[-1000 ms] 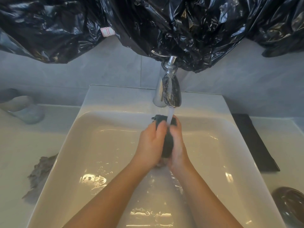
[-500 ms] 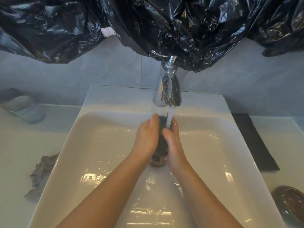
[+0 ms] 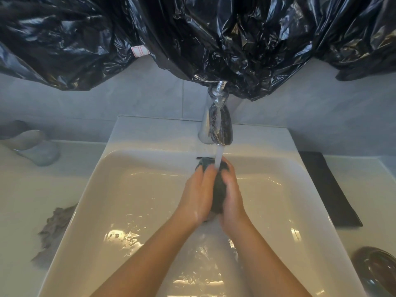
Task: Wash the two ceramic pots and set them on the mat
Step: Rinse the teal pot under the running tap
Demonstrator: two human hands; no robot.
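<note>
A dark ceramic pot [image 3: 218,195] is held between both hands over the white sink [image 3: 132,189], right under the running water of the chrome tap [image 3: 220,127]. My left hand [image 3: 198,195] grips its left side and my right hand [image 3: 232,197] grips its right side, so most of the pot is hidden. A second dark glazed pot [image 3: 376,270] lies on the counter at the lower right. The black mat [image 3: 327,189] lies flat on the counter to the right of the sink.
A grey crumpled cloth [image 3: 56,226] lies on the counter left of the sink. A pale cup or holder [image 3: 34,146] lies at the back left. Black plastic sheeting [image 3: 192,39] hangs over the wall above the tap.
The pot has shifted between my hands under the stream; its dark rim now shows above my fingertips again. My hands sit slightly lower and closer together than half a second ago.
</note>
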